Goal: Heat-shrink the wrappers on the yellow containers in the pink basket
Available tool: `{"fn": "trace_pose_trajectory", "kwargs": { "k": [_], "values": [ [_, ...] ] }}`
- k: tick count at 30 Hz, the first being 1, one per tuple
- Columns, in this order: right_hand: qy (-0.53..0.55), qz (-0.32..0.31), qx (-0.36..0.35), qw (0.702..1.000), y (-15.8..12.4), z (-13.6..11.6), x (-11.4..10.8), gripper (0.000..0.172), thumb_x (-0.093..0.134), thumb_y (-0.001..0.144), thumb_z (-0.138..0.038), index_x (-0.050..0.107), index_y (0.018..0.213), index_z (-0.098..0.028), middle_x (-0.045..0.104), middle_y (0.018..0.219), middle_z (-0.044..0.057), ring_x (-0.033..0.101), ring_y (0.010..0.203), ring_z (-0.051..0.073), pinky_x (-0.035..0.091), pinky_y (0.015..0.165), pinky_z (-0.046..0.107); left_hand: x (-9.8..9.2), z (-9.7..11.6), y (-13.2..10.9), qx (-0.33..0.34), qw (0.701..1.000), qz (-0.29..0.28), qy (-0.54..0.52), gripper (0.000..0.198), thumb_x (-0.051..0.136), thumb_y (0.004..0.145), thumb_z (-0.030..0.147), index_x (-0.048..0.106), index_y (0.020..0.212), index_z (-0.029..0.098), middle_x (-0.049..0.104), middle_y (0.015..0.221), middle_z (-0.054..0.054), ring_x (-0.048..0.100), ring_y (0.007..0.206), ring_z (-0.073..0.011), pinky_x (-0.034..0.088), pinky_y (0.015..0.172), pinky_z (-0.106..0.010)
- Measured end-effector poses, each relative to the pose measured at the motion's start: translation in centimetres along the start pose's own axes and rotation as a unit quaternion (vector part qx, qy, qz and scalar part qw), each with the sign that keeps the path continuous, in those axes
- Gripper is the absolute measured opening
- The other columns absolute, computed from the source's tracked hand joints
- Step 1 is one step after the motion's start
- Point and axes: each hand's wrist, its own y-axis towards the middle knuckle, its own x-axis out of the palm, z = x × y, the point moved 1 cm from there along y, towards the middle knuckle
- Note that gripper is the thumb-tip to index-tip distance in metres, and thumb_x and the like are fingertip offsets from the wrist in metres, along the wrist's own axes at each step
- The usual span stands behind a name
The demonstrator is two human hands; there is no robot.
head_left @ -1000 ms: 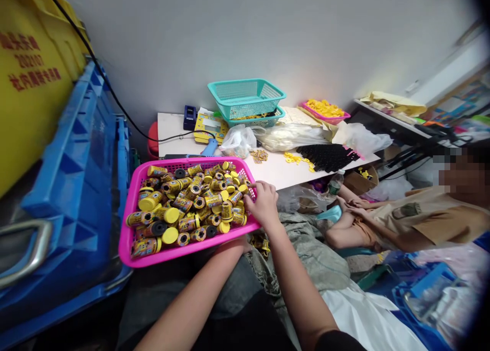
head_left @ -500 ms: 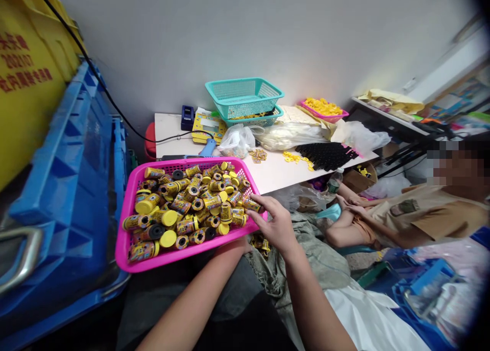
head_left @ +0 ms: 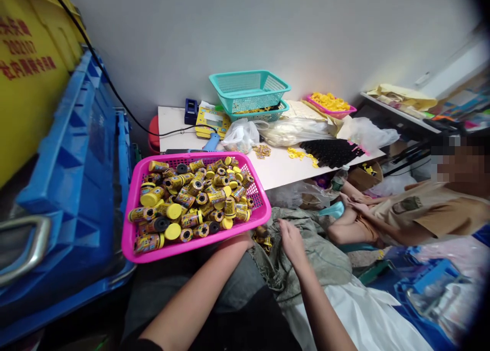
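A pink plastic basket (head_left: 128, 238), heaped with small yellow-capped, printed cylinders (head_left: 187, 200), sits tilted in front of me. My left hand (head_left: 245, 241) reaches under its near right rim, beside the mouth of a grey-green woven sack (head_left: 325, 254); its fingers are hidden. To the right, at that sack mouth, is my right hand (head_left: 291, 239). Its visible fingers are bent and close together, and what they hold, if anything, cannot be made out. More yellow printed pieces (head_left: 264, 240) show inside the sack, between my hands.
Behind stands a white table (head_left: 268, 174) with stacked teal baskets (head_left: 248, 80), a yellow scale (head_left: 210, 121), a glue gun (head_left: 212, 142), plastic bags and black strips (head_left: 333, 153). Large blue crates (head_left: 72, 151) line the left. A seated person (head_left: 406, 208) is at the right.
My right hand has left the basket's right rim and its cylinders, moving down to the sack mouth. The view has shifted slightly; my left hand stays under the rim.
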Motion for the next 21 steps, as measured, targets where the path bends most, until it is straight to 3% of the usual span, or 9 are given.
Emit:
{"fn": "trace_pose_trajectory", "kwargs": {
  "k": [3,6,8,11,13,16,19,21],
  "values": [
    [-0.010,-0.010,-0.049,0.999,2.7,-2.9,1.4,0.044,0.033,0.097,-0.042,0.065,0.103,-0.012,0.063,0.104,0.013,0.056,0.100,0.023,0.045,0.092,0.041,0.3,0.0,0.2,0.021,0.999,-0.007,0.034,0.055,0.062,0.090,0.039,0.045,0.140,0.022,0.036,0.151,-0.012,0.038,0.135,-0.0341,0.032,0.109,-0.061],
    [0.005,-0.133,-0.160,0.978,6.5,-7.2,4.1,0.026,0.049,0.091,-0.027,0.067,0.107,-0.020,0.061,0.111,0.007,0.054,0.108,0.018,0.041,0.101,0.035,0.5,-0.3,0.3,0.028,0.998,-0.007,0.059,0.056,0.062,0.089,0.040,0.045,0.140,0.023,0.034,0.153,-0.011,0.034,0.138,-0.0353,0.029,0.111,-0.060],
    [0.011,-0.222,-0.218,0.950,8.5,-9.4,5.7,0.030,0.061,0.079,-0.016,0.069,0.106,-0.025,0.061,0.113,0.003,0.053,0.111,0.018,0.039,0.104,0.033,0.4,-0.6,0.2,0.026,0.997,-0.004,0.070,0.056,0.062,0.090,0.042,0.045,0.140,0.023,0.034,0.153,-0.010,0.034,0.138,-0.0358,0.029,0.111,-0.060],
    [0.018,-0.261,-0.232,0.937,9.9,-10.6,6.4,0.031,0.069,0.073,-0.017,0.069,0.104,-0.019,0.062,0.107,0.005,0.054,0.106,0.020,0.040,0.103,0.035,0.2,-0.9,0.2,0.018,0.997,0.000,0.077,0.055,0.061,0.090,0.041,0.046,0.139,0.021,0.037,0.151,-0.012,0.038,0.135,-0.0347,0.032,0.110,-0.060],
    [0.037,-0.243,-0.211,0.946,9.8,-10.1,5.4,0.032,0.063,0.083,-0.030,0.065,0.110,-0.014,0.061,0.107,0.008,0.056,0.103,0.018,0.044,0.098,0.033,0.2,-1.0,0.2,0.017,0.997,-0.003,0.078,0.055,0.062,0.090,0.041,0.046,0.139,0.021,0.039,0.150,-0.012,0.040,0.134,-0.0340,0.034,0.109,-0.059],
    [0.071,-0.196,-0.169,0.963,8.2,-8.4,2.9,0.046,0.039,0.097,-0.043,0.055,0.127,-0.011,0.057,0.122,0.013,0.055,0.112,0.017,0.047,0.098,0.031,0.3,-0.8,0.5,0.021,0.997,-0.007,0.078,0.056,0.062,0.089,0.040,0.045,0.139,0.022,0.037,0.151,-0.011,0.039,0.135,-0.0344,0.034,0.109,-0.060],
    [0.182,-0.063,-0.026,0.981,5.7,-5.4,0.5,0.053,0.041,0.095,-0.052,0.053,0.129,-0.012,0.054,0.126,0.014,0.059,0.107,0.018,0.051,0.090,0.032,0.6,-0.6,0.8,0.016,0.997,-0.015,0.071,0.052,0.062,0.090,0.039,0.048,0.137,0.021,0.042,0.147,-0.011,0.045,0.130,-0.0329,0.039,0.105,-0.058],
    [0.252,0.049,0.091,0.962,3.9,-3.0,-0.5,0.058,0.047,0.090,-0.058,0.052,0.124,-0.012,0.058,0.117,0.015,0.062,0.086,0.016,0.054,0.071,0.029,0.7,-0.7,0.9,0.010,0.998,-0.026,0.060,0.048,0.062,0.091,0.037,0.050,0.133,0.020,0.049,0.141,-0.011,0.051,0.124,-0.0303,0.044,0.101,-0.054]
  ]
}}
